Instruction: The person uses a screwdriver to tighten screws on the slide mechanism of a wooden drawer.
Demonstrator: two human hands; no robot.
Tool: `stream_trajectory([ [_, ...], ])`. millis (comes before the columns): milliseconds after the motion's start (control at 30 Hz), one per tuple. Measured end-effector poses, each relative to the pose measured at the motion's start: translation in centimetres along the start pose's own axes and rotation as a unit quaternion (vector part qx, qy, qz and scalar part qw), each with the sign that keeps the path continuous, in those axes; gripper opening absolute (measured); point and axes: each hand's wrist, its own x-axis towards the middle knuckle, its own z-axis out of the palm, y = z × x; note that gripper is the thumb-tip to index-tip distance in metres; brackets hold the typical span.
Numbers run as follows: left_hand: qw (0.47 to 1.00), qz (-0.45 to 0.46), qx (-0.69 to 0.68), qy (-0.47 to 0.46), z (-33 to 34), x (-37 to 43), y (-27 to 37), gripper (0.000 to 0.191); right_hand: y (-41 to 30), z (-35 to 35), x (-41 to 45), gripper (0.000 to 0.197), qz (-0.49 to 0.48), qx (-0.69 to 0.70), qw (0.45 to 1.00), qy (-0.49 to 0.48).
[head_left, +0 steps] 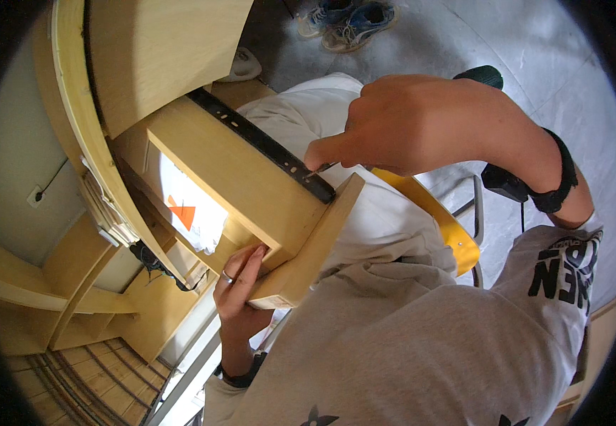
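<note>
A wooden drawer (233,175) is pulled out from a desk, and a black metal drawer slide (265,144) runs along its outer side. My left hand (241,287) grips the drawer near its front corner, with the fingers over the inside edge. My right hand (393,128) is above the front end of the slide. Between its thumb and fingers is a small, thin metal item (321,169), whose tip is at the slide; its kind cannot be told. A white sheet with an orange mark (201,213) shows inside the drawer.
The wooden desk top (121,175) curves along the left, with books (105,205) beyond it. A yellow chair seat (460,239) is under me. A pair of sneakers (358,26) stands on the floor. Wooden shelves (68,282) are at the lower left.
</note>
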Motion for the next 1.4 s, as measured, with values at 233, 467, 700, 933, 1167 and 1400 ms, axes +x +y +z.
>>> stream_trajectory([
  [233, 1.000, -0.010, -0.008, 0.022, 0.1, 0.8, 1.0, 0.057, -1.5, -1.2, 1.8, 0.034, 0.025, -0.108, 0.992, -0.066],
  [467, 0.980, 0.087, -0.162, -0.080, -6.0, 3.9, -0.7, 0.071, -2.7, -2.1, 3.6, 0.029, 0.002, -0.170, 0.977, -0.129],
  [700, 0.989, 0.056, -0.095, -0.097, -4.4, 12.9, 3.9, 0.017, -1.2, -3.2, 7.9, 0.038, 0.233, 0.075, 0.914, -0.323],
  [933, 0.969, 0.077, 0.147, -0.181, 0.6, 17.8, 4.4, 0.026, 0.7, -3.7, 9.8, 0.021, 0.273, 0.175, 0.848, -0.419],
  [1167, 0.970, 0.113, 0.185, -0.111, 1.7, 18.1, 2.8, 0.021, -3.9, -6.5, 7.8, 0.035, 0.320, -0.070, 0.887, -0.324],
  [1400, 0.971, 0.074, 0.169, -0.151, 1.2, 17.5, 3.6, 0.017, -3.8, -8.7, -5.3, 0.035, 0.235, 0.011, 0.971, 0.050],
])
